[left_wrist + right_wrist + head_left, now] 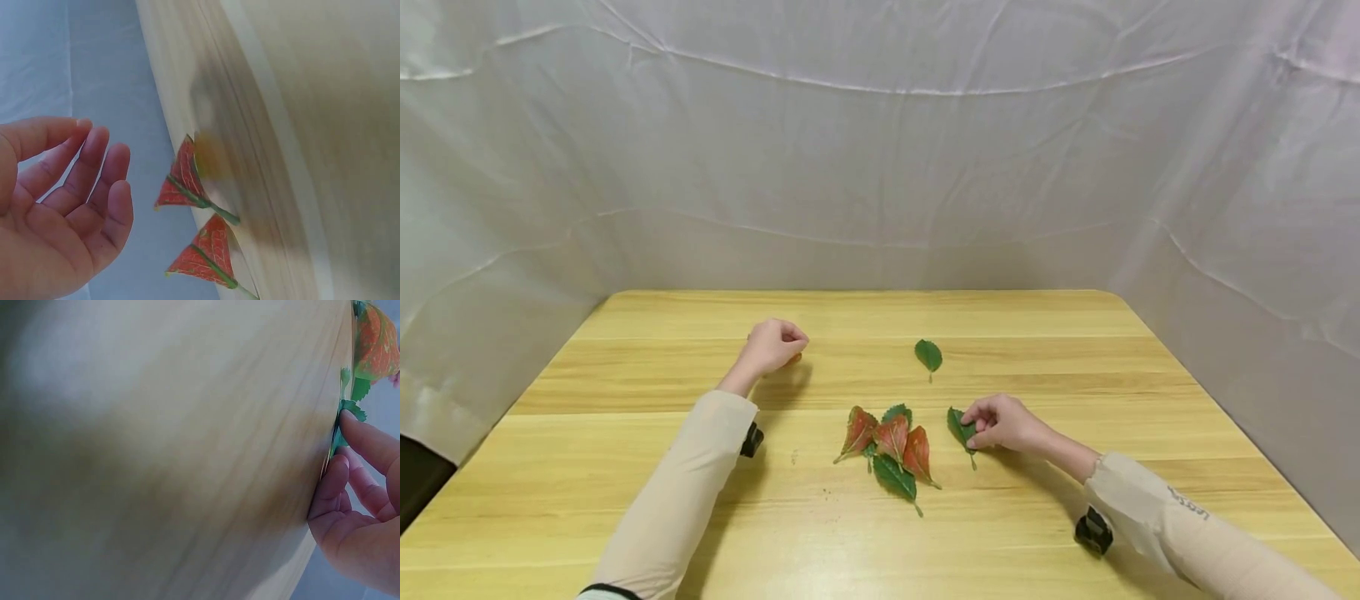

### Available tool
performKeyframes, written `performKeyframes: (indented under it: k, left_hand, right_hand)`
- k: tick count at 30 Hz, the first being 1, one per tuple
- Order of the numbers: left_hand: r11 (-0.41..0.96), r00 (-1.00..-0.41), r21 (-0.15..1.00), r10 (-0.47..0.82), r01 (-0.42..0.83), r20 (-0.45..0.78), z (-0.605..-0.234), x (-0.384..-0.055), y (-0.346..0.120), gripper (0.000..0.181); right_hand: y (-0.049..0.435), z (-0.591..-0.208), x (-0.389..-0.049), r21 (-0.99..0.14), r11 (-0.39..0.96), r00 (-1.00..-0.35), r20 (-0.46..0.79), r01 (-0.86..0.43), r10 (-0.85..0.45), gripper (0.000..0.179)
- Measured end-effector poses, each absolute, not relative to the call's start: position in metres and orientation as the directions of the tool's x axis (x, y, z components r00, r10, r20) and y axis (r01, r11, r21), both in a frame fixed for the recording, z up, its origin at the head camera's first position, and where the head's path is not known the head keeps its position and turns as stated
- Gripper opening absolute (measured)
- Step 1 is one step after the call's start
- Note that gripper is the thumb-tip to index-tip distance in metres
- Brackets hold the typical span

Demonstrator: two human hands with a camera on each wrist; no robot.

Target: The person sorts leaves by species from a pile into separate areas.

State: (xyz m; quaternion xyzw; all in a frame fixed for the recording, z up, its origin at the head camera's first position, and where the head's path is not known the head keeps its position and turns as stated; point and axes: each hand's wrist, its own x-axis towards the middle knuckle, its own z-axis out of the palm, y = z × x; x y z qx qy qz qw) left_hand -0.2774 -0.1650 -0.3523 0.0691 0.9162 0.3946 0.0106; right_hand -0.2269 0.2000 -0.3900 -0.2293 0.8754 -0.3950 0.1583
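Our right hand (1003, 423) pinches a green leaf (957, 427) right of the leaf pile (892, 433); we judge it a pick-up, next needing a gentle lift. Far left, our left hand (771, 344) curves loosely, empty, near two red leaves (185, 178).

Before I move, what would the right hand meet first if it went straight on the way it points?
The green leaf the right hand touches; beyond it, probably the leaf heap, though depth is hard to judge.
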Motion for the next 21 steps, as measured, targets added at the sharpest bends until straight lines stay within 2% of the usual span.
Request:
performKeyframes:
  k: [21]
  left_hand:
    - [0.672, -0.947, 0.676, 0.293, 0.303, 0.133, -0.345, -0.245, -0.132, 0.018]
  right_hand:
    - [0.2, -0.389, -0.227, -0.759, 0.589, -0.846, -0.098, -0.277, -0.524, 0.025]
